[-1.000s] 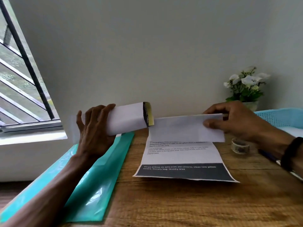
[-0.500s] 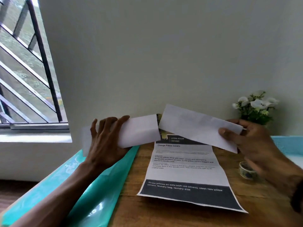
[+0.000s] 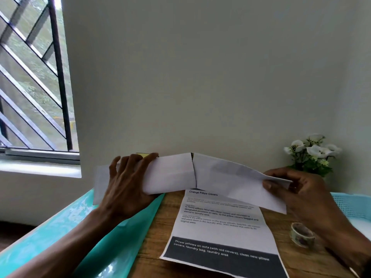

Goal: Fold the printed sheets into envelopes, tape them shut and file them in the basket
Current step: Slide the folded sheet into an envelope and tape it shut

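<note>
My left hand [image 3: 126,183] grips a white envelope [image 3: 170,175] held up above the table, its open end pointing right. My right hand [image 3: 297,193] pinches the right end of a folded white sheet [image 3: 236,181], whose left end meets the envelope's mouth. Below them a printed sheet [image 3: 220,231] headed "Change Pillow Covers" lies flat on the wooden table [image 3: 160,227]. A roll of patterned tape [image 3: 302,234] stands to the right of that sheet. The light blue mesh basket [image 3: 349,205] shows at the right edge, partly behind my right wrist.
A teal plastic folder [image 3: 112,241] lies along the table's left side under my left forearm. A small pot of white flowers [image 3: 313,153] stands by the wall at the back right. A barred window [image 3: 34,87] fills the upper left.
The view has tilted up toward the wall. My right hand brought the folded sheet's left end to the envelope's mouth, where a gap stood before. Both hands stay raised above the table.
</note>
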### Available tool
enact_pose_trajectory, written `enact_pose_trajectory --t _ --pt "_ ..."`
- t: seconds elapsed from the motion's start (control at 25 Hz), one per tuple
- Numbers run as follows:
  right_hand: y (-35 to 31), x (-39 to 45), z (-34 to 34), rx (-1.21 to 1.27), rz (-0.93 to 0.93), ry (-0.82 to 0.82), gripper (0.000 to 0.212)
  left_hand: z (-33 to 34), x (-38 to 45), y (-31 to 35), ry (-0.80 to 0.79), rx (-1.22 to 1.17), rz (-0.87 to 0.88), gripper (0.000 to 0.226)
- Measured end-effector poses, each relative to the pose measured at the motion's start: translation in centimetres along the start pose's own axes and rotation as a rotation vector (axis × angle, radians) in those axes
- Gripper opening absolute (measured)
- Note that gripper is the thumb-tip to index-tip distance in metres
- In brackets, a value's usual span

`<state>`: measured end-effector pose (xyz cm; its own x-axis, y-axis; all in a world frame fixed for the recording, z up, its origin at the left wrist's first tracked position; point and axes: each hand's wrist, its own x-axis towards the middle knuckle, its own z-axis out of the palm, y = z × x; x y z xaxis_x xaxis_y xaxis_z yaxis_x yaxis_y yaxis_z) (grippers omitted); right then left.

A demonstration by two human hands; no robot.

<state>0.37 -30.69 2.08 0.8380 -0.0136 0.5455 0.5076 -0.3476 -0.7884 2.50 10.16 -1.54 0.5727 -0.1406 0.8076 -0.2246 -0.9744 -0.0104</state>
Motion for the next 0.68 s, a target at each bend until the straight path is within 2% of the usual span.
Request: enact_pose_trajectory --t 0.28,0.68 --pt "0.3 0.4 -0.5 0.002 0.032 -0.093 0.018 -0.3 0.2 0.2 0.008 -0.077 0.04 0.097" --pt "-0.1 1.2 -2.1 -0.091 0.087 -0.24 0.016 -0.8 0.2 0.4 0.009 -0.023 0.067 0.093"
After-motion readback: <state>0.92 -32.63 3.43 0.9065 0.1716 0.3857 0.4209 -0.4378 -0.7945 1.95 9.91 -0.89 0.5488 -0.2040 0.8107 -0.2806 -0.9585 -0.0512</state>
